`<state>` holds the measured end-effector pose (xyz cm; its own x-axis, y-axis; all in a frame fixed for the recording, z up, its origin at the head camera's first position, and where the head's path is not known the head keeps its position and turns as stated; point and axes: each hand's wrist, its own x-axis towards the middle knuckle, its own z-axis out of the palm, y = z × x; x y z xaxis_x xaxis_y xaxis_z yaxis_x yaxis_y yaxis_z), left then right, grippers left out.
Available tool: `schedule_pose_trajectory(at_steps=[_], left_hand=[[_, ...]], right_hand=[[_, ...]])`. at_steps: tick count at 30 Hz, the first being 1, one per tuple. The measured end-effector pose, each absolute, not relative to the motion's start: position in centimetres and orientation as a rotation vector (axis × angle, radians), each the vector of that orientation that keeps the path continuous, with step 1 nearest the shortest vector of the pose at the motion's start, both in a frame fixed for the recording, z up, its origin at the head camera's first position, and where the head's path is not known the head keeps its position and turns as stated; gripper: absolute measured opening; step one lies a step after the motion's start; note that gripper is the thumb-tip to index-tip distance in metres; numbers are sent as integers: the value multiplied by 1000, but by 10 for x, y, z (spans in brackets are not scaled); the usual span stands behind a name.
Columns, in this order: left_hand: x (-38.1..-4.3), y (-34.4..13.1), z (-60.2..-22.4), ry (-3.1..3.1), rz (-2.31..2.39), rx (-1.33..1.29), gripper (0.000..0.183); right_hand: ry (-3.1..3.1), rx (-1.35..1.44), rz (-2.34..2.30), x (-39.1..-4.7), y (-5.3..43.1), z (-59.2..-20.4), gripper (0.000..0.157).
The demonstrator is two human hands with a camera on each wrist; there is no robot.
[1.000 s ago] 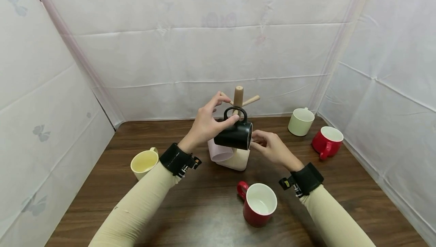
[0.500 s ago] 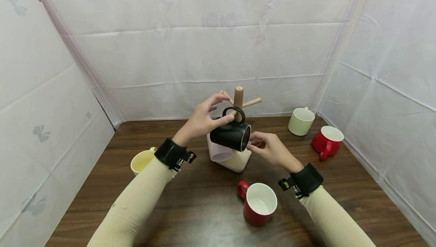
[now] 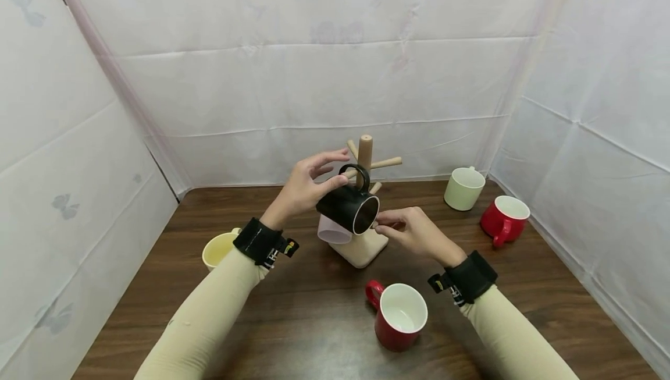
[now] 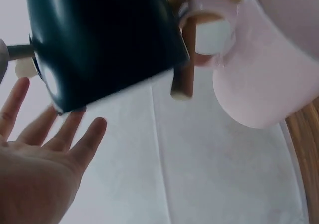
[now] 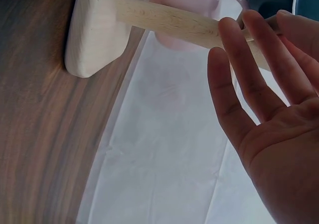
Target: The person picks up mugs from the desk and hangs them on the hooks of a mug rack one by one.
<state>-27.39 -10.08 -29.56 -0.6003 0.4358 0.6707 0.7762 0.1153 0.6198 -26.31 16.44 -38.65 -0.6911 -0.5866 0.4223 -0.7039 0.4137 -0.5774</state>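
A wooden mug tree (image 3: 364,156) stands on the dark wood-grain worktop (image 3: 309,316), its square pale base flat and its post upright. On the side of the tree facing the person, the black mug (image 3: 342,205) hangs lying over on its side, its handle uppermost around an upper peg and its mouth turned toward the right and the person. At the tree's left, the left hand (image 3: 306,182) has its fingers straight and spread apart, with the thumb beside the black mug's handle; whether the thumb presses on it cannot be told. At the tree's right, the right hand (image 3: 416,231) has thumb and forefinger pinched together on a lower peg of the tree, just beside the black mug's rim. The pink mug (image 3: 334,231) hangs on the tree below the black mug and partly hidden by it. Left of the tree stands the yellow mug (image 3: 217,251), partly covered by a sleeve; between the tree and the person stands a red mug (image 3: 396,336), handle toward the left. Well to the tree's right are the pale green mug (image 3: 462,194) and, beyond it, a second red mug (image 3: 497,222).
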Motion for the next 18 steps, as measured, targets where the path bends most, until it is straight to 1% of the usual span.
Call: schedule_pose_trajectory(at_steps=[6,12,18], left_hand=[[-269,-96,-292,-2021,-1473,-1189,15],[-271,-95,-292,-2039,-1487,-1213,9],[-275,-92,-296,-1995,-1549,-1268,9]], right_hand=[[-2522,1182,1129,-261,166,-382,21],[-2553,1255,1125,-262,166,-379,24],[-2543,1299,1130,-262,165,-379,26]])
